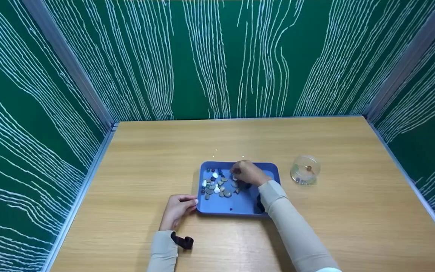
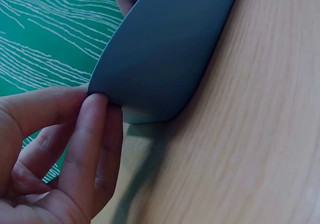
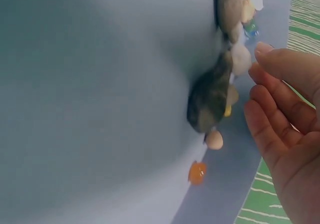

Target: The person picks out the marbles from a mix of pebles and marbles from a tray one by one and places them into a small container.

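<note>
At the near left corner of a blue tray [image 1: 212, 206], my left hand [image 1: 179, 209] pinches the rim; the left wrist view shows thumb and fingers at the tray's corner [image 2: 150, 54]. Pebbles [image 1: 227, 193], white stones [image 1: 216, 189] and small dark beads lie mostly in the tray's left half. Over the far middle of the tray, my right hand [image 1: 248, 173] reaches down among the stones. Its fingers are loosely bent in the right wrist view, with nothing visible held, beside a dark stone [image 3: 207, 99], a pale pebble [image 3: 241, 59] and an orange bead [image 3: 197, 172].
A clear round container [image 1: 305, 172] with a few small pieces inside stands right of the tray. Tiny bits lie on the wooden table [image 1: 145, 162] behind the tray. Green walls [image 1: 225, 60] with white lines enclose the back and sides.
</note>
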A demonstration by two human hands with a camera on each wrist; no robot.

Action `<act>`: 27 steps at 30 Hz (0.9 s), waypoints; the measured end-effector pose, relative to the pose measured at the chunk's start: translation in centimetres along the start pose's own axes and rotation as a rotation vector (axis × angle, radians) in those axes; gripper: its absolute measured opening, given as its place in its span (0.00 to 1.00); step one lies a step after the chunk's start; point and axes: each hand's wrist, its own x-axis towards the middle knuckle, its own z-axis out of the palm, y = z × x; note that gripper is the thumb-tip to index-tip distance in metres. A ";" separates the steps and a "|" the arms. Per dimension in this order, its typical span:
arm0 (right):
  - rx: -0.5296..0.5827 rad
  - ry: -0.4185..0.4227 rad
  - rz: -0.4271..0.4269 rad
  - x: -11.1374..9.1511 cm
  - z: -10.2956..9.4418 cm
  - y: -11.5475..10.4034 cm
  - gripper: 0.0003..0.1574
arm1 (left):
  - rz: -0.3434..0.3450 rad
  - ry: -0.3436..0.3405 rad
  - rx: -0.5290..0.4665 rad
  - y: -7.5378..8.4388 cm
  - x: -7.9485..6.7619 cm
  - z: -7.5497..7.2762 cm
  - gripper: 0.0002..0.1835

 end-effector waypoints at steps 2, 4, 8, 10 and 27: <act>0.005 0.002 0.023 -0.2 -0.3 0.1 0.13 | -0.010 -0.002 0.004 -0.1 0.1 -0.1 0.16; 0.011 0.000 0.051 -0.4 -0.7 0.1 0.13 | -0.011 -0.010 0.003 -0.1 0.2 -0.2 0.16; 0.022 0.000 0.083 -0.8 -1.5 0.1 0.13 | -0.007 -0.020 -0.007 -0.1 0.1 -0.2 0.16; 0.025 0.000 0.090 -1.0 -1.9 0.2 0.13 | -0.008 -0.014 -0.011 -0.1 0.2 -0.1 0.16; 0.080 0.058 0.133 -4.0 -5.1 2.9 0.13 | -0.002 0.015 -0.010 -0.2 0.1 0.0 0.15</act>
